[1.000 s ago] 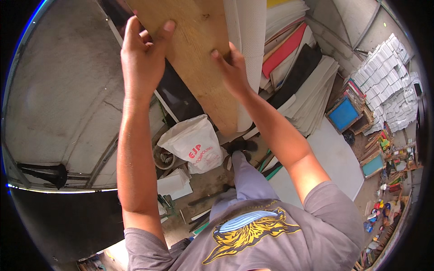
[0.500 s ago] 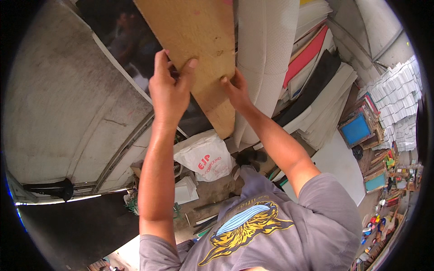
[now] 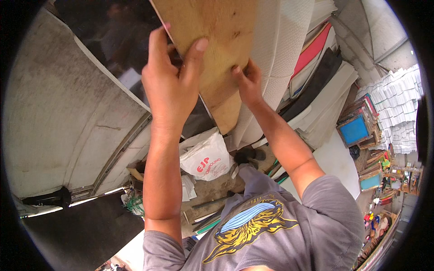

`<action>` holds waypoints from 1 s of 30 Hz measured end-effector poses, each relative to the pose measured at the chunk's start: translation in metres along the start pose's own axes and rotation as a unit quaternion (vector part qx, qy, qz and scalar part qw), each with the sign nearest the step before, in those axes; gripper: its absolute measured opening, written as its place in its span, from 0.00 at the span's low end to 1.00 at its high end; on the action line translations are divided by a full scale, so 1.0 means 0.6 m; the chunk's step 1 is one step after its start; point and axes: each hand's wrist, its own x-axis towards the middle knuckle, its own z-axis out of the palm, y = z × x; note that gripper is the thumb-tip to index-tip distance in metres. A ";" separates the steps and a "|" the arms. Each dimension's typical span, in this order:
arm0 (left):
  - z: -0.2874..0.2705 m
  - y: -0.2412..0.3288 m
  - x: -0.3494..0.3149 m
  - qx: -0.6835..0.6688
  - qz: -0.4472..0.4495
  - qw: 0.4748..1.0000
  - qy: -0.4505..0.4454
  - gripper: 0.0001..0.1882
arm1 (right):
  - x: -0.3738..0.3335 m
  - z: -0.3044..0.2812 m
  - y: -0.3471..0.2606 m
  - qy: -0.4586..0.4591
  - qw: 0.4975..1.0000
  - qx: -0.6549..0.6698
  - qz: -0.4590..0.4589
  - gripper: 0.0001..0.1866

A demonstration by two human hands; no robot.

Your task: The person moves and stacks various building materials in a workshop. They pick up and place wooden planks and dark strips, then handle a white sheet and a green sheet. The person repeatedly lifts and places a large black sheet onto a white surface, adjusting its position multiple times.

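Observation:
A tan wooden board (image 3: 221,40) stands upright in front of me, its top cut off by the upper rim of the picture. My left hand (image 3: 169,79) grips its left edge, thumb on the face and fingers curled behind. Lower on the right edge, my right hand (image 3: 249,83) pinches the board the same way, its other fingers partly hidden. Behind the board to the left is a glossy black sheet (image 3: 108,40). A white textured roll (image 3: 282,45) rises close by on the right.
A white plastic sack (image 3: 205,158) lies on the floor below the board. Several large sheets (image 3: 325,99) lean to the right, beside a red sheet (image 3: 312,49). Farther right are framed blue screens (image 3: 355,130) and stacked white paper (image 3: 393,108). A grey wall panel (image 3: 68,90) fills the left.
The board has shifted to the right and tilted a little, with both hands still on it. My hands have moved slightly up, and the left one appears larger.

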 end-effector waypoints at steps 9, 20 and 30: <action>0.020 -0.166 -0.077 0.079 -0.097 0.991 -0.055 0.22 | -0.053 -0.044 0.167 -0.014 0.988 -0.040 0.146 0.34; 0.072 -0.336 -0.152 0.126 -0.155 0.976 -0.089 0.23 | -0.084 -0.138 0.379 -0.044 0.957 -0.204 0.204 0.42; 0.070 -0.413 -0.189 0.123 -0.179 0.974 -0.068 0.28 | 0.020 -0.033 0.266 -0.030 0.969 -0.224 0.102 0.29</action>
